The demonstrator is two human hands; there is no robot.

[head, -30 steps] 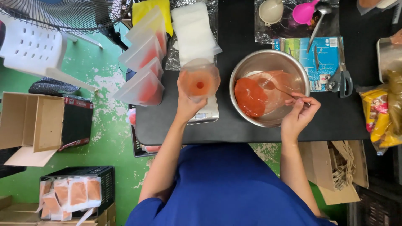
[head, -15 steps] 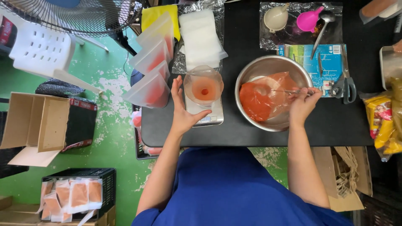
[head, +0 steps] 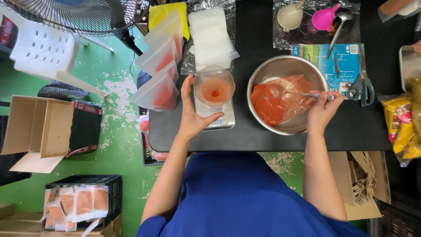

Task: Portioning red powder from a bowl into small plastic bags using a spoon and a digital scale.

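Looking down from the head camera, a person in a blue top is standing at a black table (head: pixel 263 140). The left hand (head: pixel 191 115) is spread open, fingers loose, cupping the side of a small clear pouch (head: pixel 214 87). The pouch is standing on a little silver scale (head: pixel 215 117) and has a bit of red powder at the bottom. The right hand (head: pixel 322 109) is pinching the handle of a spoon (head: pixel 302 94) with closed fingers. The spoon is reaching into a clear bag of red powder (head: pixel 274 102), which is lying inside a round metal bowl (head: pixel 285 65). The bowl is sitting just beside the scale. Filled pouches (head: pixel 160 66) are leaning in a row at the table's left edge. Scissors (head: pixel 362 85) are lying near the bowl.
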